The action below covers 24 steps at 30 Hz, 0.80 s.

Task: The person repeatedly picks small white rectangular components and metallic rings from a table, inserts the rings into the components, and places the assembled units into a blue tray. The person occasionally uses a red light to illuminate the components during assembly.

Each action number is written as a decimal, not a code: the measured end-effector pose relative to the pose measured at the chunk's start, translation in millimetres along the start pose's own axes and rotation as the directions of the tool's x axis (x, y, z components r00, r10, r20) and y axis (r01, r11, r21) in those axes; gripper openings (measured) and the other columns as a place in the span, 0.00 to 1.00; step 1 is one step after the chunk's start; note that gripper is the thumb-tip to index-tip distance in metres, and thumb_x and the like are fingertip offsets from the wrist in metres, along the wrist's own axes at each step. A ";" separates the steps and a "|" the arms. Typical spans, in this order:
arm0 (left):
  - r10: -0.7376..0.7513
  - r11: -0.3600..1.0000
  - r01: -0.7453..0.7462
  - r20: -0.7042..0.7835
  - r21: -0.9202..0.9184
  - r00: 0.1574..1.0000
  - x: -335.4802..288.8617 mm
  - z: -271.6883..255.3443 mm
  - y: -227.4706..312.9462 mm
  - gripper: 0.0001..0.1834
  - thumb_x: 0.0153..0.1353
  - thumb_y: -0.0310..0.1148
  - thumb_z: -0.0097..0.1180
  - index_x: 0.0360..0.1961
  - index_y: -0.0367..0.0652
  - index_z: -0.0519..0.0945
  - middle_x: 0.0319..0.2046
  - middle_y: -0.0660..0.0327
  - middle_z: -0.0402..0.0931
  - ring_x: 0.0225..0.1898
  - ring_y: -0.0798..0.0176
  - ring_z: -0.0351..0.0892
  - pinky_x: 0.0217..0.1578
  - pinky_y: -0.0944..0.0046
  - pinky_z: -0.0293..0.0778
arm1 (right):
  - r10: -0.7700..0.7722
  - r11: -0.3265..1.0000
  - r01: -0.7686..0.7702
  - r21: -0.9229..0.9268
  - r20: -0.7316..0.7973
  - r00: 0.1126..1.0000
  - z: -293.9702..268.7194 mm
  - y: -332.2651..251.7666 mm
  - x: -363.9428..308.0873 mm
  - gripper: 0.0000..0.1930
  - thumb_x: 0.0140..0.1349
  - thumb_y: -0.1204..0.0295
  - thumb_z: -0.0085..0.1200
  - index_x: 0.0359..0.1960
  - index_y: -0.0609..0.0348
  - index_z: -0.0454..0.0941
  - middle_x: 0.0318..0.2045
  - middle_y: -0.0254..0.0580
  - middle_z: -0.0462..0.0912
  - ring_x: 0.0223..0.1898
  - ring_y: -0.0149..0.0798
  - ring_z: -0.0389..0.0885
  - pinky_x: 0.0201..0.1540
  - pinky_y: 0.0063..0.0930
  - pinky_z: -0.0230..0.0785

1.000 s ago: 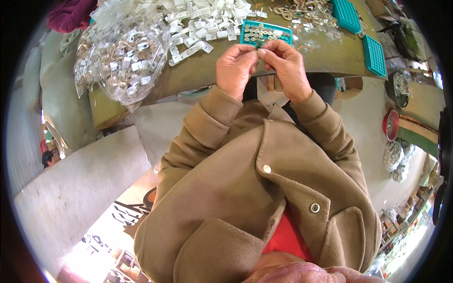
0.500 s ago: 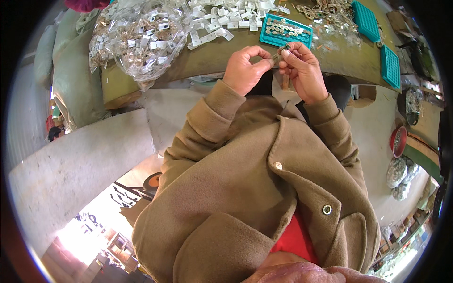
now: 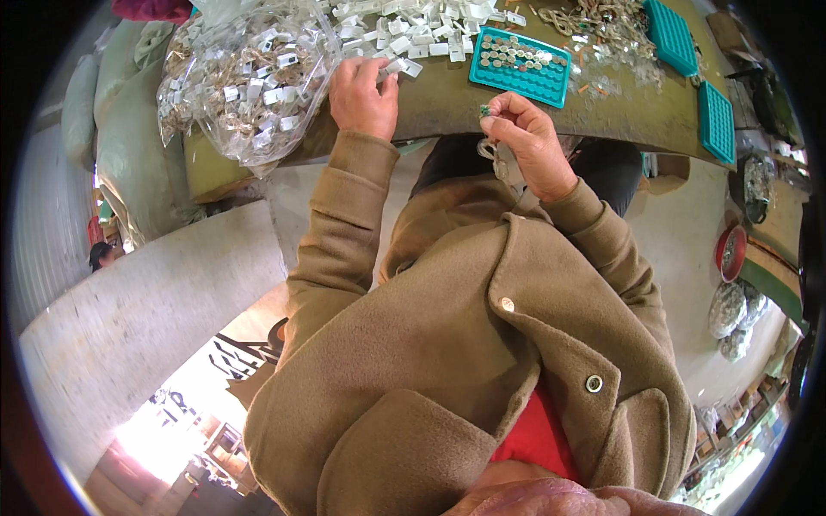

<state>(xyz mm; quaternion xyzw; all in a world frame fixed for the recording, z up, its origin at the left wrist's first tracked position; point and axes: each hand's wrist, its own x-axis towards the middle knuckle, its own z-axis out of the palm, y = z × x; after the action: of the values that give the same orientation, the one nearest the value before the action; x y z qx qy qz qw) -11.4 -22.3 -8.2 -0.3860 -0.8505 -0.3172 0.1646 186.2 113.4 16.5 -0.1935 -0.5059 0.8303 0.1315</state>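
My right hand (image 3: 532,142) pinches a small green circuit board (image 3: 485,111) between thumb and fingertips, and a looped pale cable (image 3: 490,153) dangles below it. On the table's left part, my left hand (image 3: 363,99) reaches to the near edge of a pile of white plastic housings (image 3: 417,34). Its thumb and fingers are apart around a white piece (image 3: 396,68), though the fingertips are partly hidden. A turquoise tray (image 3: 525,91) with rows of small round silvery pieces lies just beyond my right hand.
A clear plastic bag (image 3: 267,82) full of white housings with cables stands left of my left hand. Two more turquoise trays (image 3: 669,36) (image 3: 716,123) lie at the right. Coiled cables (image 3: 602,15) and small clear bits (image 3: 615,73) cover the table's far right.
My left hand has let go of the cable and moved left to the white housings. My right hand has come slightly nearer and left, keeping the circuit board, and the cable now hangs down.
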 end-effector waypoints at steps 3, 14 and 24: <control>0.033 0.980 -0.044 -0.061 -0.196 0.998 3.5 -0.9 8.0 0.12 0.50 0.28 0.64 0.37 0.43 0.81 0.38 0.59 0.78 0.41 0.53 0.76 0.44 0.57 0.72 | 0.013 0.999 -0.013 -0.038 0.014 1.000 3.2 -4.6 1.9 0.04 0.61 0.76 0.54 0.35 0.56 0.72 0.26 0.23 0.70 0.29 0.20 0.66 0.34 0.15 0.59; -0.008 0.462 0.559 0.627 -0.689 0.779 2.0 -14.9 80.1 0.12 0.55 0.24 0.61 0.42 0.37 0.81 0.36 0.67 0.78 0.30 0.79 0.71 0.32 0.76 0.72 | -0.194 0.960 0.197 -0.201 0.031 0.980 -10.6 -43.0 7.1 0.06 0.62 0.75 0.57 0.38 0.63 0.76 0.28 0.27 0.75 0.29 0.19 0.70 0.31 0.13 0.64; -0.068 -0.194 0.744 0.766 -0.639 0.640 -13.7 -7.7 95.1 0.14 0.64 0.30 0.58 0.49 0.37 0.77 0.37 0.63 0.80 0.37 0.72 0.81 0.35 0.74 0.77 | 0.045 0.970 -0.047 0.237 0.013 0.999 -14.1 -29.5 6.4 0.04 0.63 0.73 0.55 0.32 0.59 0.76 0.25 0.28 0.74 0.27 0.23 0.72 0.32 0.18 0.64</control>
<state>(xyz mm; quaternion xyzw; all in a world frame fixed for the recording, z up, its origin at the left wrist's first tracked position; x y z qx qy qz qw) 70.1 12.6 29.6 -0.1224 -0.4533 -0.7357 -0.4882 187.6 140.6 35.8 -0.1847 -0.3988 0.8884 0.1326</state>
